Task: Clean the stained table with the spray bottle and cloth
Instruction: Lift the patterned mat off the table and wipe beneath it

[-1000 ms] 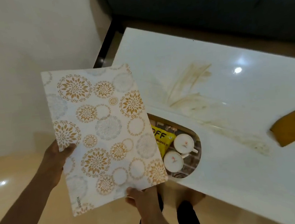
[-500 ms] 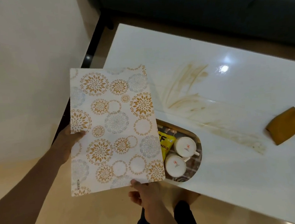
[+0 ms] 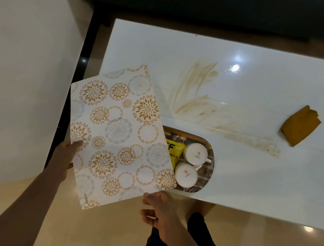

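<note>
1. Since a second ago the mat (image 3: 117,138) has swung upright and come over the counter's (image 3: 259,183) left end.
2. Left hand (image 3: 63,161) pinches its left edge, thumb on top; right hand (image 3: 160,210) holds the near edge, fingers clamped beneath.
3. I'd carry it level, well clear of the brown stain (image 3: 204,104), and set it aside.
4. One folded cloth (image 3: 301,129) lies far right; two cups (image 3: 189,165), one yellow packet (image 3: 174,151); no spray bottle visible.

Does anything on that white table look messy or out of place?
Yes. Brown streaky stains smear across the glossy white table, from its middle toward the folded mustard cloth. Also, no spray bottle is in view.
</note>
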